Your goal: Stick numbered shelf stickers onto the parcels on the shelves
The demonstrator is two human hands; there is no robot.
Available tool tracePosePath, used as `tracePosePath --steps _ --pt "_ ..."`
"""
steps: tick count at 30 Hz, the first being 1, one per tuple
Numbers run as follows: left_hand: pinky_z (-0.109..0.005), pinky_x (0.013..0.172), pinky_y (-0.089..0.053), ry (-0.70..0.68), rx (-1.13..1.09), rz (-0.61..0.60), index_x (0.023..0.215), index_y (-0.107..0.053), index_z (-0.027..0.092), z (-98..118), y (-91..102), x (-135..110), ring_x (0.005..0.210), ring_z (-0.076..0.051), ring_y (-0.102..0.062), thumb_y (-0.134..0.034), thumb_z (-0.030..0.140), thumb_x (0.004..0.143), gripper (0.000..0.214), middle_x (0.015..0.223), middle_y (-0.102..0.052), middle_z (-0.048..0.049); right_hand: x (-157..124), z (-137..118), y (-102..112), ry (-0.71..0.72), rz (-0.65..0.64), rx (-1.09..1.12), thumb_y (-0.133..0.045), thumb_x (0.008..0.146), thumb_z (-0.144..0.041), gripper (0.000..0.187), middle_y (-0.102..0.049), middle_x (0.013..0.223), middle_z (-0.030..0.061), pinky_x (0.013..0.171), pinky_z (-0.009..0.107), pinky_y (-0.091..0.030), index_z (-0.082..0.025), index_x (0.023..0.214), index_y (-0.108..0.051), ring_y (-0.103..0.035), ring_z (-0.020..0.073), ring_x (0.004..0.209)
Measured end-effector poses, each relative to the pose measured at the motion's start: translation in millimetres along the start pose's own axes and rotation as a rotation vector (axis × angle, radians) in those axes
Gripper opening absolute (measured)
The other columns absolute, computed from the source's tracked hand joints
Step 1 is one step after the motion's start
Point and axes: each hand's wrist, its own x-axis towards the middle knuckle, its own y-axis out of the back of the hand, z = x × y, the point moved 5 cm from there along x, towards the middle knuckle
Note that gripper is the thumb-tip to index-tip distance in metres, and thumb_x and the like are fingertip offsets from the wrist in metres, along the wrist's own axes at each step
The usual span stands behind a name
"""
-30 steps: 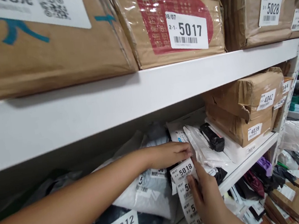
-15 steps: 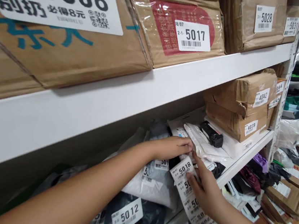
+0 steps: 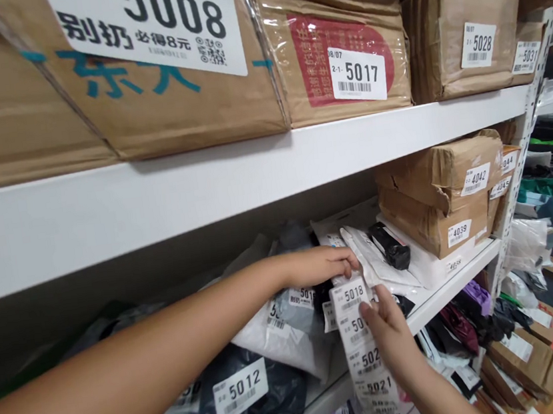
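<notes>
So I've got this long strip of number labels [image 3: 363, 357] hanging down in front of the lower shelf edge [image 3: 458, 289], and everything here I'm placing by that strip. My right hand [image 3: 392, 330] pinches it near the top, thumb across the face just under the 5018 and fingers tucked behind, probably so the numbers stay turned toward me and it doesn't curl. My left hand [image 3: 321, 265] is just above the strip's top end with the fingers curled in tight; can't tell if they're nipping anything, since the tips hide whatever's there. Left of the strip there's a pale bag [image 3: 299, 355] with a label on it, and lower left a dark bag [image 3: 289, 393] tagged 5012, label facing out, I guess so it reads from the aisle. Behind the strip to the right lie white packets [image 3: 370, 256] with a small black packet [image 3: 392, 246] on top, and farther right a carton marked 4042 [image 3: 408, 174] sits on one marked 4039 [image 3: 429, 222], maybe stacked to save room. What's in the way? Mostly my own left forearm, which cuts across the bags, plus the upper shelf edge [image 3: 204, 189] above the strip, capping the headroom. Over that are big cartons, 5008 [image 3: 169, 119] up left of the strip and 5017 [image 3: 346, 37] more or less straight above. The strip's bottom numbers are too smeared to trust.
</notes>
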Motion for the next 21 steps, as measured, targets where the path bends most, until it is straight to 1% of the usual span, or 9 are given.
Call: tracePosePath --steps 3,4,5,8,10,13,15,18,21 --pt "-0.028 0.098 -0.042 -0.104 0.207 0.098 0.111 -0.064 0.021 6.5 10.2 -4.4 0.109 -0.019 -0.058 -0.053 0.007 0.073 0.041 0.115 -0.064 -0.0038 5.0 -4.8 22.0 -0.071 0.026 0.194 -0.075 0.075 -0.048 0.040 -0.065 0.074 -0.0008 0.057 0.026 -0.046 -0.023 0.105 -0.063 -0.057 0.0151 0.058" --pt "-0.030 0.099 -0.041 -0.137 0.291 0.123 0.110 -0.067 0.022 8.4 12.7 -4.9 0.109 -0.021 -0.057 -0.056 0.005 0.070 0.044 0.114 -0.064 -0.0041 6.6 -6.3 30.5 -0.088 0.037 0.247 -0.078 0.072 -0.044 0.040 -0.066 0.074 -0.0008 0.056 0.026 -0.046 -0.023 0.104 -0.065 -0.057 0.0147 0.057" --pt "-0.031 0.099 -0.041 -0.157 0.359 0.141 0.106 -0.070 0.022 9.6 14.6 -4.5 0.108 -0.022 -0.057 -0.059 0.005 0.070 0.042 0.110 -0.064 -0.0043 8.0 -7.1 37.9 -0.108 0.029 0.292 -0.080 0.069 -0.042 0.042 -0.065 0.069 -0.0019 0.052 0.025 -0.045 -0.023 0.104 -0.067 -0.055 0.0136 0.052" --pt "-0.029 0.090 -0.044 -0.176 0.425 0.152 0.098 -0.075 0.022 11.6 17.4 2.5 0.098 -0.022 -0.060 -0.061 0.012 0.080 0.025 0.098 -0.066 -0.0054 9.1 -7.0 49.8 -0.152 -0.105 0.364 -0.078 0.071 -0.042 0.048 -0.051 0.049 -0.0072 0.041 0.022 -0.033 -0.021 0.113 -0.069 -0.039 0.0098 0.037" --pt "-0.027 0.083 -0.045 -0.182 0.433 0.164 0.095 -0.076 0.022 14.9 19.2 8.9 0.094 -0.021 -0.062 -0.059 0.015 0.085 0.020 0.096 -0.066 -0.0057 5.9 -6.5 52.6 -0.149 -0.187 0.349 -0.078 0.072 -0.044 0.045 -0.051 0.049 -0.0070 0.042 0.021 -0.033 -0.020 0.110 -0.070 -0.038 0.0087 0.037" --pt "-0.027 0.079 -0.044 -0.161 0.478 0.165 0.091 -0.075 0.019 20.7 21.5 17.2 0.087 -0.020 -0.062 -0.058 0.016 0.087 0.017 0.094 -0.068 -0.0063 -4.3 -5.5 52.2 -0.144 -0.257 0.220 -0.081 0.072 -0.045 0.034 -0.057 0.057 -0.0042 0.054 0.021 -0.040 -0.019 0.090 -0.071 -0.049 0.0092 0.048" --pt "-0.027 0.078 -0.044 -0.142 0.497 0.158 0.088 -0.073 0.018 23.4 22.8 21.3 0.085 -0.020 -0.062 -0.058 0.017 0.088 0.015 0.091 -0.067 -0.0059 -13.1 -6.5 49.2 -0.133 -0.315 0.073 -0.077 0.076 -0.049 0.033 -0.056 0.058 -0.0038 0.058 0.022 -0.040 -0.018 0.083 -0.068 -0.049 0.0094 0.053" --pt "-0.026 0.079 -0.043 -0.135 0.461 0.172 0.086 -0.071 0.018 25.2 24.8 26.0 0.086 -0.019 -0.061 -0.058 0.017 0.089 0.013 0.089 -0.066 -0.0047 -23.8 -13.4 44.4 -0.050 -0.356 -0.183 -0.064 0.088 -0.049 0.031 -0.053 0.064 -0.0038 0.057 0.021 -0.037 -0.018 0.085 -0.063 -0.045 0.0097 0.057" --pt "-0.025 0.075 -0.041 -0.112 0.408 0.229 0.088 -0.066 0.018 24.4 27.5 28.3 0.083 -0.018 -0.059 -0.059 0.018 0.087 0.007 0.088 -0.065 -0.0031 -29.9 -25.2 38.4 0.120 -0.347 -0.467 -0.054 0.095 -0.038 0.021 -0.056 0.072 -0.0015 0.065 0.024 -0.041 -0.019 0.085 -0.061 -0.050 0.0125 0.067"
